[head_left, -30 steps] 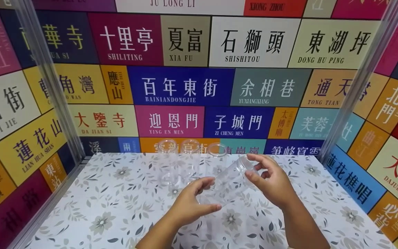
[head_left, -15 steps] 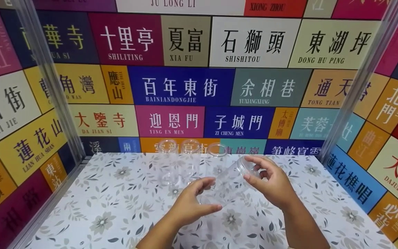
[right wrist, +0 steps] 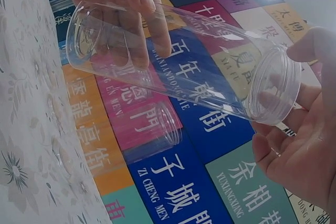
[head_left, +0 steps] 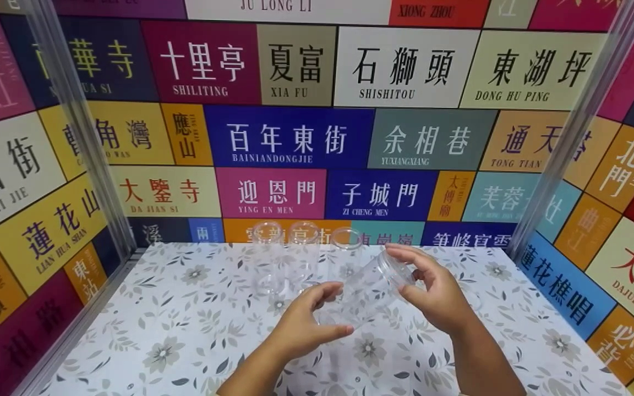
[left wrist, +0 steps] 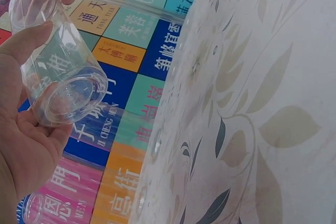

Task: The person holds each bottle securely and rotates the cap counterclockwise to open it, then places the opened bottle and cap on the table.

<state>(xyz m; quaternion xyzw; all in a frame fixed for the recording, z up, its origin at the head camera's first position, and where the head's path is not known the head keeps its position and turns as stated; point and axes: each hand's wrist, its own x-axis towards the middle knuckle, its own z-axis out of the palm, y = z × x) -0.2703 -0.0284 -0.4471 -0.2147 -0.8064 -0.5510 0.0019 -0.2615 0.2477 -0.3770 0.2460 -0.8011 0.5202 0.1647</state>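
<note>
A clear cylindrical plastic jar (head_left: 369, 294) is held tilted above the table, its ridged, cap-like end up to the right. My left hand (head_left: 303, 327) grips the lower body, thumb on the near side; in the left wrist view the round base of the jar (left wrist: 68, 72) shows. My right hand (head_left: 438, 294) has thumb and fingers around the ridged upper end. In the right wrist view, the jar (right wrist: 184, 61) spans between the left hand (right wrist: 123, 24) and right hand (right wrist: 302, 145). Whether that end is a separate lid is hard to tell.
Behind the hands, a left clear jar (head_left: 267, 258), a middle clear jar (head_left: 303, 256) and a right clear jar (head_left: 345, 242) stand upright on the flower-patterned table (head_left: 185, 330). A wall of coloured lettered panels (head_left: 289, 137) rises behind the table.
My right hand's fingers and thumb have shifted around the ridged end of the jar, the thumb ending lower. The left hand and the standing jars stay put.
</note>
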